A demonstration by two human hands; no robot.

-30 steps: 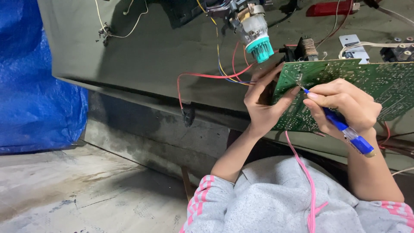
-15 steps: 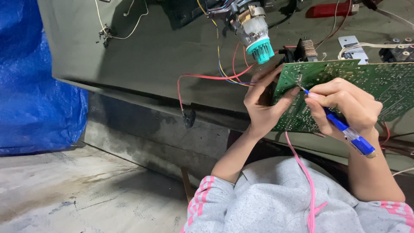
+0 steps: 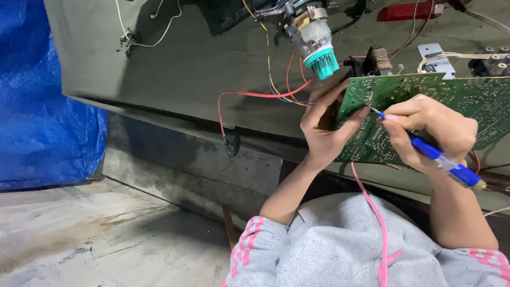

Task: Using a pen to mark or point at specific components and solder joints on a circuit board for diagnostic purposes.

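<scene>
At the right of the head view, a green printed circuit board [image 3: 425,101] with its solder side up is propped at the edge of a dull olive-grey work surface [image 3: 175,64], tilted toward the person, apparently so the joints face the eye. Left hand [image 3: 324,130] braces the board's left edge: thumb on top near the corner, fingers [image 3: 326,95] spread behind and along the edge, clasping the board rather than closed tight. Right hand [image 3: 430,130] grips a blue-handled slim tool [image 3: 443,159] pen-fashion, fingers curled firmly round the shaft; metal tip touches the board just beside the left thumb, so one hand seems to steady what the other probes. Red, yellow and blue wires [image 3: 265,94] run from the board area up to a grey cylindrical part with a teal ribbed cap [image 3: 317,48] lying above. Blue plastic tarpaulin [image 3: 42,106] hangs at far left.
</scene>
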